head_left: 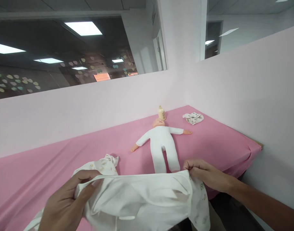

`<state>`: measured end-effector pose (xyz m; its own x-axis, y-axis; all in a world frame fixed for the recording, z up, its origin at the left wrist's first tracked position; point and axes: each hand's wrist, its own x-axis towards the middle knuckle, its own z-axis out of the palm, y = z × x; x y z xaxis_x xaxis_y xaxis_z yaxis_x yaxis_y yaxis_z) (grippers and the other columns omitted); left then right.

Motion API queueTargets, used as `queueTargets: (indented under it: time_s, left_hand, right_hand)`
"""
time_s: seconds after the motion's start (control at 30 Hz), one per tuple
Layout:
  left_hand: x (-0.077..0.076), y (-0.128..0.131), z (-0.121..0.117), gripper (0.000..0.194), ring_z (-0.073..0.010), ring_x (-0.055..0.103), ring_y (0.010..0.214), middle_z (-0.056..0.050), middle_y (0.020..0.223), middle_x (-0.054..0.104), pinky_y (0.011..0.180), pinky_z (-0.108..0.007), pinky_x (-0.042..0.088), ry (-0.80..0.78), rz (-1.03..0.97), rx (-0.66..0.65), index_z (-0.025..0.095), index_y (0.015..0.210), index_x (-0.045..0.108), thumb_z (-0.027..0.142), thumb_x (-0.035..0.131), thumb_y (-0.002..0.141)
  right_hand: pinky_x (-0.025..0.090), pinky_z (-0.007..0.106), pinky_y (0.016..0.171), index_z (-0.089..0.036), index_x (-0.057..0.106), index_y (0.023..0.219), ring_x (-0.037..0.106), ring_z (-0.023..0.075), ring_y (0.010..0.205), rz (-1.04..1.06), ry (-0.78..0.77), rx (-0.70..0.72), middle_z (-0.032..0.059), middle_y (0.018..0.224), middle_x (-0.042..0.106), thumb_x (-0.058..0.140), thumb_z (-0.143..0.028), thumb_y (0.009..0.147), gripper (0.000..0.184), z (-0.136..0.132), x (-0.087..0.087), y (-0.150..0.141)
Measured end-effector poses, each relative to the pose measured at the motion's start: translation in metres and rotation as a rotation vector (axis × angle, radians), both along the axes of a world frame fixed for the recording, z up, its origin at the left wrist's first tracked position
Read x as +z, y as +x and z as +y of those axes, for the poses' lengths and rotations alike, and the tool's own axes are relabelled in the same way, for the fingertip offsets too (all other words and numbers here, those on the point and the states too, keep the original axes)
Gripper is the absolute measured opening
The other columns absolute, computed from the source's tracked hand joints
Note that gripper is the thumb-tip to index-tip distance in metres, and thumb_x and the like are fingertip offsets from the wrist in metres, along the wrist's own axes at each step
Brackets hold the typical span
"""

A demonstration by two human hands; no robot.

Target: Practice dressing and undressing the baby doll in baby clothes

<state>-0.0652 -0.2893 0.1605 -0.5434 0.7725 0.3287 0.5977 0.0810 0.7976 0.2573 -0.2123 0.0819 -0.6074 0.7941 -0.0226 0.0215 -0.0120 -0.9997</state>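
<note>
A white baby garment [142,194] with a small coloured print is stretched between my hands, its upper edge pulled nearly straight and its plain inner side towards me. Fingers and thumb of my left hand [67,197] pinch the edge at the left. At the other corner, my right hand [204,173] is closed on the fabric. Printed fabric [100,165] lies beyond my left hand; whether it belongs to the same garment I cannot tell. Past the garment, a baby doll [161,141] in a white suit lies on its back, arms spread, its feet close behind the held edge.
A pink sheet [72,154] covers the table, wrinkled at the left. Near the doll's head stands a pale yellow pump bottle [162,113]. A crumpled printed cloth [193,118] lies at the back right. White walls [245,83] with windows border the back and right.
</note>
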Motion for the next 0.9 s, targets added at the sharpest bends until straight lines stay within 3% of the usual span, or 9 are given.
queueTargets:
  time_s: [0.13, 0.27, 0.33, 0.4, 0.53, 0.63, 0.77, 0.83, 0.9]
  left_hand:
    - [0.013, 0.0, -0.002, 0.029, -0.0152, 0.051, 0.061, 0.004, 0.072, 0.065, 0.045, -0.02, 0.041, 0.055, 0.013, 0.158, 0.026, 0.077, 0.064, 0.051, 0.064, 0.064]
    - [0.015, -0.028, 0.037, 0.03, -0.016, 0.059, 0.075, 0.005, 0.083, 0.067, 0.059, -0.02, 0.045, 0.017, 0.075, 0.177, 0.025, 0.088, 0.065, 0.049, 0.063, 0.069]
    - [0.002, -0.053, 0.073, 0.037, -0.0188, 0.061, 0.082, 0.002, 0.09, 0.068, 0.067, -0.023, 0.047, -0.044, 0.146, 0.128, 0.023, 0.093, 0.064, 0.054, 0.06, 0.072]
    - [-0.02, -0.078, 0.114, 0.039, -0.022, 0.062, 0.092, -0.003, 0.096, 0.069, 0.078, -0.028, 0.047, -0.131, 0.296, 0.023, 0.02, 0.099, 0.063, 0.052, 0.051, 0.081]
    - [-0.07, -0.105, 0.179, 0.046, -0.0332, 0.061, 0.101, -0.019, 0.107, 0.067, 0.082, -0.039, 0.045, -0.445, 0.565, 0.105, 0.013, 0.111, 0.061, 0.044, 0.035, 0.09]
    - [-0.097, -0.098, 0.202, 0.045, -0.0364, 0.059, 0.106, -0.022, 0.114, 0.063, 0.085, -0.044, 0.043, -0.534, 0.667, 0.098, 0.009, 0.121, 0.057, 0.03, 0.031, 0.091]
    - [-0.117, -0.066, 0.206, 0.05, -0.0342, 0.047, 0.124, -0.023, 0.133, 0.051, 0.1, -0.048, 0.035, -0.3, 0.799, 0.105, 0.005, 0.128, 0.051, 0.009, 0.037, 0.081]
    - [-0.121, -0.044, 0.204, 0.045, -0.0307, 0.046, 0.125, -0.02, 0.133, 0.052, 0.104, -0.044, 0.033, -0.159, 0.723, -0.019, 0.007, 0.124, 0.054, 0.012, 0.037, 0.083]
    - [-0.122, -0.019, 0.206, 0.036, -0.0259, 0.053, 0.117, -0.015, 0.123, 0.06, 0.1, -0.038, 0.038, -0.104, 0.479, -0.203, 0.013, 0.116, 0.058, 0.022, 0.037, 0.088]
  right_hand:
    - [0.03, 0.018, 0.05, -0.017, 0.056, 0.079, 0.039, 0.0063, 0.053, 0.226, -0.24, -0.01, -0.0035, 0.065, 0.047, 0.059, -0.028, 0.076, 0.012, 0.002, 0.019, -0.017]
    - [0.034, 0.018, 0.051, -0.018, 0.057, 0.081, 0.043, 0.0073, 0.054, 0.249, -0.234, -0.034, -0.0029, 0.066, 0.051, 0.061, -0.029, 0.076, 0.013, 0.03, 0.045, -0.052]
    - [0.037, 0.019, 0.055, -0.018, 0.058, 0.083, 0.049, 0.0095, 0.06, 0.216, -0.13, -0.056, -0.0011, 0.07, 0.055, 0.057, -0.029, 0.078, 0.012, 0.06, 0.046, -0.076]
    - [0.041, 0.021, 0.062, -0.019, 0.057, 0.087, 0.053, 0.0109, 0.069, 0.037, 0.106, -0.118, 0.0003, 0.078, 0.058, 0.046, -0.029, 0.085, 0.015, 0.097, 0.039, -0.103]
    - [0.036, 0.023, 0.058, -0.016, 0.053, 0.078, 0.048, 0.0117, 0.063, -0.25, 0.252, -0.29, 0.0018, 0.072, 0.055, 0.048, -0.016, 0.079, 0.005, 0.165, 0.022, -0.15]
    - [0.038, 0.027, 0.069, -0.016, 0.053, 0.073, 0.053, 0.0167, 0.075, -0.382, 0.375, -0.379, 0.0056, 0.079, 0.059, 0.053, -0.008, 0.072, 0.008, 0.19, 0.016, -0.167]
    - [0.038, 0.032, 0.086, -0.017, 0.058, 0.084, 0.055, 0.0234, 0.1, -0.446, 0.483, -0.538, 0.0106, 0.106, 0.061, 0.053, -0.012, 0.076, 0.01, 0.201, 0.003, -0.155]
    - [0.037, 0.033, 0.088, -0.016, 0.059, 0.088, 0.054, 0.0244, 0.104, -0.459, 0.474, -0.626, 0.0122, 0.109, 0.06, 0.049, -0.017, 0.081, 0.012, 0.206, -0.009, -0.136]
    - [0.039, 0.033, 0.085, -0.014, 0.06, 0.087, 0.056, 0.0243, 0.099, -0.461, 0.417, -0.721, 0.0136, 0.102, 0.062, 0.043, -0.017, 0.085, 0.017, 0.213, -0.024, -0.113]
